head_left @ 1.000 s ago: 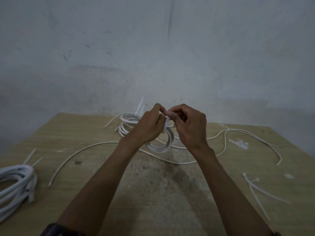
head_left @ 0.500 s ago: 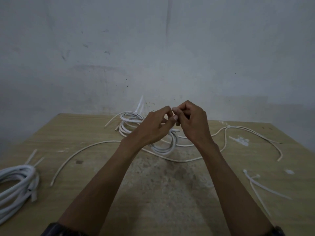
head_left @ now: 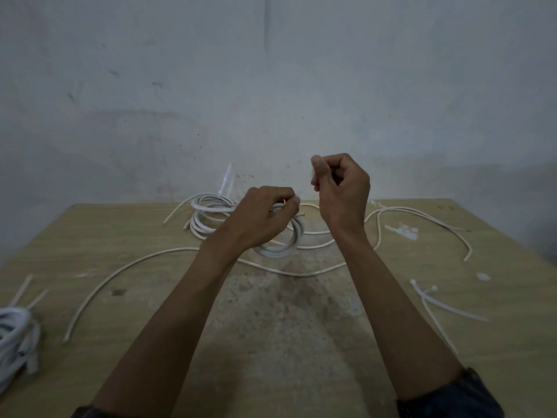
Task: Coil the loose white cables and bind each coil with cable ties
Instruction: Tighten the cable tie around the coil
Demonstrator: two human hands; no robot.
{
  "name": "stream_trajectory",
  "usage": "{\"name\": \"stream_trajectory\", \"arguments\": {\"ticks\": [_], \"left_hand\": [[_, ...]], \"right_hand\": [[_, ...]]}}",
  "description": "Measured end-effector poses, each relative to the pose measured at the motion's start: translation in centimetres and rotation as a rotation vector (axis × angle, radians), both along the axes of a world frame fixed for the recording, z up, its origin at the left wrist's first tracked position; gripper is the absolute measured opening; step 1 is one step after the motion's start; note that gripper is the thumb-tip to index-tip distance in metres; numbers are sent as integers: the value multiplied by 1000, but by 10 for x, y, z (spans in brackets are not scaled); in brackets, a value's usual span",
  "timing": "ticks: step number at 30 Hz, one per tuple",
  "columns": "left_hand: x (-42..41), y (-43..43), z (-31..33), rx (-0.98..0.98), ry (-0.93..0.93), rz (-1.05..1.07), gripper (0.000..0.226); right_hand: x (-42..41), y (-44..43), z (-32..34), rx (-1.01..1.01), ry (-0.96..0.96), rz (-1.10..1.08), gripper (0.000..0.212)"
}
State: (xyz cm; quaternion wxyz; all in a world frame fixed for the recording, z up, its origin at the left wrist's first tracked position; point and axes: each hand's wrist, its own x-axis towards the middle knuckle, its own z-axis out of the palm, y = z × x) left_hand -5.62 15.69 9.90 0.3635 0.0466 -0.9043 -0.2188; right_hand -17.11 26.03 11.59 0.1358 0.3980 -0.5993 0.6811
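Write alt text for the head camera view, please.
A person's left hand grips a coil of white cable over a wooden table, while the right hand is raised beside it, fingers curled. Loose cable trails across the table, with spare cable ties at right and another coil at left.

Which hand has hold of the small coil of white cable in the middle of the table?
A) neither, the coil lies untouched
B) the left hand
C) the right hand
B: the left hand has its fingers curled round the top of the cable coil, while the right hand is held higher, apart from the coil.
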Motion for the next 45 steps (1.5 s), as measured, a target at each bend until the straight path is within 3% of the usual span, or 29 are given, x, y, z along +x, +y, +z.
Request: {"name": "stream_trajectory", "arguments": {"ticks": [4, 8, 12, 15, 18, 22, 25, 27, 29, 30, 32, 34, 35, 37, 39, 41, 45], "left_hand": [[3, -4, -4, 42, -91, 31, 35], [8, -10, -1, 46, -54, 52, 31], [8, -10, -2, 88, -16, 34, 30], [5, -11, -6, 106, -57, 17, 32], [5, -21, -21, 511, -166, -52, 39], [9, -48, -30, 1012, -120, 4, 35], [12, -72, -29, 1201, -75, 43, 42], [16, -96, -25, 999, 115, 228, 44], [22, -131, -30, 519, 240, 503, 42], [25, -146, -36, 293, 152, 563, 48], [25, -166, -71, 51, -233, 547, 67], [31, -168, -114, 12, -495, 499, 72], [36, -166, -130, 21, -459, 462, 71], [42, -158, -139, 138, -219, 425, 63], [44, -154, -132, 333, 24, 515, 54], [45, -150, -125, 414, 125, 606, 52], [48, -143, -123, 170, 150, 600, 42]], "right_hand": [[-7, -1, -8, 126, -53, 208, 25], [0, -7, -14, 271, -80, 385, 35], [1, -12, -15, 196, -23, 271, 27], [2, -17, -22, 159, -91, 215, 30], [1, -19, -24, 222, -214, 288, 36], [6, -12, -31, 769, -156, 440, 37], [18, -31, -51, 751, -173, 571, 20], [17, -57, -50, 601, -337, 554, 19], [6, -93, -39, 425, -532, 487, 19], [2, -111, -32, 359, -589, 453, 20], [-5, -144, -29, 297, -643, 421, 22], [-4, -174, -48, 419, -608, 371, 28], [-1, -186, -63, 570, -501, 300, 35], [5, -200, -87, 844, -217, 91, 50], [10, -204, -92, 914, -89, -14, 60], [11, -203, -86, 954, -13, -52, 67], [4, -194, -72, 954, 41, 3, 48]]}}
